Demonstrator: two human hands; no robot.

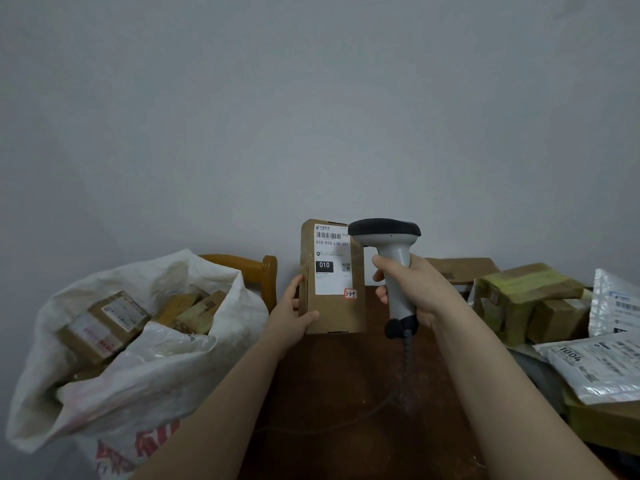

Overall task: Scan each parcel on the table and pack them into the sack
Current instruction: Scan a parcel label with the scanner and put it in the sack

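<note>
Left hand (294,308) pinches box (341,311) at its lower left edge, upright over table (346,393); right hand (415,289) curls round scanner (394,251) handle. Scanner head sits just beside the barcode, so the read may miss. Edge-only grip may tip box short of sack (138,375).

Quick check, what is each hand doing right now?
Left hand: holding the cardboard box upright by its lower left edge.
Right hand: fingers wrapped round the handle of the scanner.
</note>
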